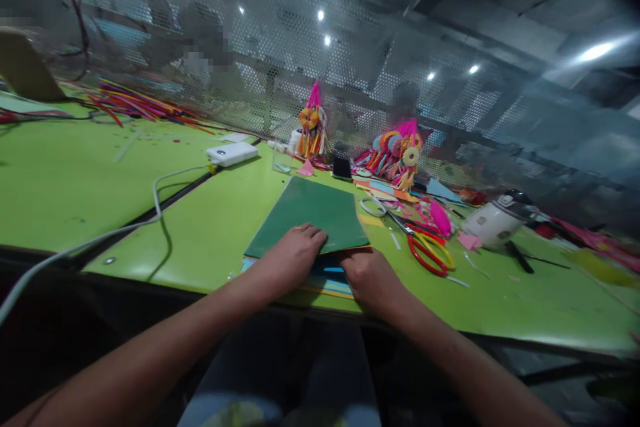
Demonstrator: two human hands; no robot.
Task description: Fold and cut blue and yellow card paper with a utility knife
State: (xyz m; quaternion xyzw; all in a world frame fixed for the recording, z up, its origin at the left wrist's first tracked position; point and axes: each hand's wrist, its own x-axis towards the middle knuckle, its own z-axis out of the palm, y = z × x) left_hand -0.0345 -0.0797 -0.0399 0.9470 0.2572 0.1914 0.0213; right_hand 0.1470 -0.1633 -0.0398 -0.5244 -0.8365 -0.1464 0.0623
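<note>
A dark green sheet [313,212] lies on top of a stack of coloured paper [327,278] near the front edge of the light green table [75,180]. My left hand [295,255] rests palm down on the near edge of the green sheet, fingers together. My right hand [367,277] sits just right of it at the sheet's near right corner, its fingertips tucked under the edge and on the stack. Whether it pinches the sheet I cannot tell.
Red and yellow scissors [427,250] lie right of the stack. Paper ornaments [313,125] [397,152], a white power bank [233,153] with cable, a phone [342,167], a white tape dispenser [495,221] and paper scraps stand behind. A mesh screen backs the table.
</note>
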